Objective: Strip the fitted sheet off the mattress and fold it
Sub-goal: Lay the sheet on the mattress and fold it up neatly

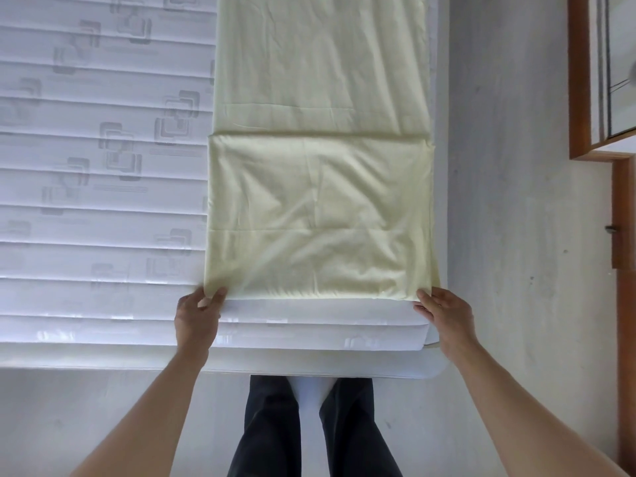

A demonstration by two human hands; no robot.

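Observation:
A pale yellow fitted sheet lies as a long folded strip along the right side of the bare white mattress. Its near end is doubled back, with a fold edge running across the strip. My left hand pinches the near left corner of the sheet between thumb and fingers. My right hand grips the near right corner at the mattress edge. Both corners sit just short of the mattress's near edge.
The quilted mattress with grey square patterns fills the left. A grey floor runs along the right side of the bed. A wooden-framed cabinet or door stands at the far right. My legs in dark trousers are against the bed's near edge.

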